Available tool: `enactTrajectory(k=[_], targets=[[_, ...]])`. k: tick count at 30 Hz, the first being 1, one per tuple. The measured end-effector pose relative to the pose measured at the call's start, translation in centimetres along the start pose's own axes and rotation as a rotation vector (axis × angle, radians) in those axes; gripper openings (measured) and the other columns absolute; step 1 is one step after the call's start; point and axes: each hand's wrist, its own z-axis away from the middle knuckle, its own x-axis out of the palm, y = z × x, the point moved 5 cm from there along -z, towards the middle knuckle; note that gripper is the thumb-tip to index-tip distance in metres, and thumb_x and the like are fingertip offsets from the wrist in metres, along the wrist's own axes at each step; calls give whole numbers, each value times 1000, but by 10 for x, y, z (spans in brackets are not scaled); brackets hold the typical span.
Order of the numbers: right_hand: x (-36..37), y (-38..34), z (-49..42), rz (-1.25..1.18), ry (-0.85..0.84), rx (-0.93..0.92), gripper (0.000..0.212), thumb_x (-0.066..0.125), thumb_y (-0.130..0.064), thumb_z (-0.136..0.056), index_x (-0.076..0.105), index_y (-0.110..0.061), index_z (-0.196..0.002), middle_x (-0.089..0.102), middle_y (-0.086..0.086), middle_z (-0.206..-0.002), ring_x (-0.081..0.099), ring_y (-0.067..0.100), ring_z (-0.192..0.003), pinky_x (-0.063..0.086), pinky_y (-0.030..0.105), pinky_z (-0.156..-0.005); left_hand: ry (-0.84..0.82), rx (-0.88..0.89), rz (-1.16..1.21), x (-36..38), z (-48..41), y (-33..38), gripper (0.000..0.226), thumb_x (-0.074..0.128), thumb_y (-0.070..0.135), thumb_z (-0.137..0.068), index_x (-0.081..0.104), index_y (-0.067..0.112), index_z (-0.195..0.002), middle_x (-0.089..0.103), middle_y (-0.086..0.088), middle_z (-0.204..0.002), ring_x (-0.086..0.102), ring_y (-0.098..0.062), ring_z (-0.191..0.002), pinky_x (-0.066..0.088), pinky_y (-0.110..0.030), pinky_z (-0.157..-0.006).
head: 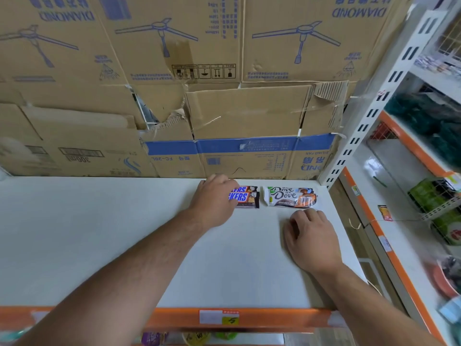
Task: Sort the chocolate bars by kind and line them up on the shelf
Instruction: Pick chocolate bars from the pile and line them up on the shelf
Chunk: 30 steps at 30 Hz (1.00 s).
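A single view is given, taken by a wide-angle camera worn on the head. The white shelf [99,233] is looked at forward and down, from close above its orange front edge [174,314], toward the cardboard boxes [174,71] stacked at its back. The left hand [214,201] and right hand [311,238] are seen mid-frame, arms stretched away from the lens. A neighbouring rack [399,176] is caught at the right margin.

A white shelf board with an orange front rail [99,233], backed by flattened brown cardboard cartons [224,58] (blue fan drawings, printed upside down). A white slotted metal upright [374,108] stands at right, beside neighbouring orange-edged shelving [404,245].
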Motion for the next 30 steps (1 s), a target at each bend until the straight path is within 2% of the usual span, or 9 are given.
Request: enactTrajectory(k=[3,6,12,16,20,25,30], targets=[[0,0,0,2,-4,-2,16,62,-22,-82,57,-10,-74,54,7,-72,46,30,-69,42,39,-57,81,24,-95,-3,25,8,29,59,36,-86,61,26,-112,55,6,-112,43,-19,-108,34,-32,-91],[0,-1,1,12,-24,-5,15,63,-21,-82,57,-10,-74,54,9,-72,46,32,-68,42,41,-57,58,11,-116,1,55,15,30,55,43,-84,61,25,-108,55,6,-107,44,-19,-106,35,-32,-89],[-4,-4,1,5,-70,9,13,66,-16,-80,59,-7,-73,56,12,-71,48,33,-66,43,41,-56,-45,-131,-96,8,94,15,40,50,48,-86,58,28,-120,53,8,-116,42,-17,-113,36,-33,-94],[-10,-21,3,18,-151,8,12,64,-22,-81,67,-10,-82,63,12,-80,55,37,-75,47,40,-61,-38,-194,-79,-4,111,5,45,50,50,-86,56,29,-124,53,7,-120,41,-17,-116,36,-34,-98],[-13,-71,8,-5,-269,-107,27,62,-35,-81,67,-19,-102,65,6,-96,58,31,-90,50,39,-72,-37,-271,-59,-18,133,-18,48,50,52,-86,54,30,-128,52,7,-125,39,-18,-120,35,-35,-100],[-14,-159,17,-80,-327,-197,42,59,-45,-83,61,-25,-120,63,0,-113,56,25,-107,50,36,-82,5,-328,-36,-44,172,-64,50,49,55,-84,52,32,-127,52,6,-126,39,-18,-120,35,-35,-98],[-7,-264,35,-131,-329,-244,48,62,-48,-80,61,-24,-122,62,1,-115,55,26,-110,47,35,-83,55,-372,-22,-88,232,-132,47,51,52,-84,53,31,-126,54,5,-123,40,-19,-120,37,-37,-99]])
